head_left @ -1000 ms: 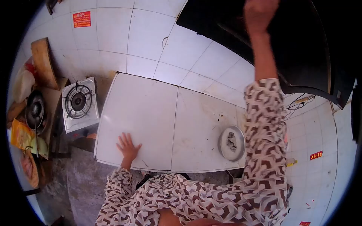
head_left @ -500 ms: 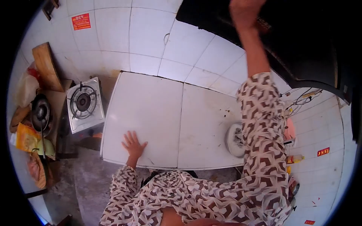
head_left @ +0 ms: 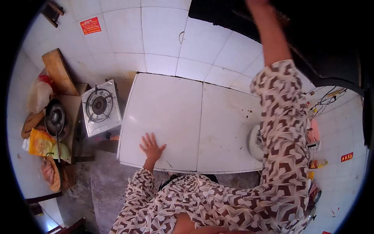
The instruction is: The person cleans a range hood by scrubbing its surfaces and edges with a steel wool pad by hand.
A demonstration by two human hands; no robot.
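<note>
My left hand (head_left: 152, 149) lies flat with spread fingers on the white tiled counter (head_left: 167, 105), near its front edge. Overhead, my right arm reaches up to the black range hood (head_left: 319, 46). Only part of my right hand (head_left: 258, 3) shows at the top edge of the view; its fingers are cut off, so I cannot see what they touch or hold. Beneath the right sleeve, a pale round bowl (head_left: 255, 144) stands on the counter, partly covered by the arm.
Left of the counter sits a gas stove (head_left: 100, 107). Beyond it are a wok (head_left: 55, 117) with a ladle, a wooden board (head_left: 59, 72) and a yellow bag (head_left: 41, 142). Bottles (head_left: 317, 163) and cables (head_left: 327, 99) are along the right wall.
The view has shifted, so the surroundings appear farther right. My right hand has gone higher, partly out of the frame. My left hand stays flat on the counter.
</note>
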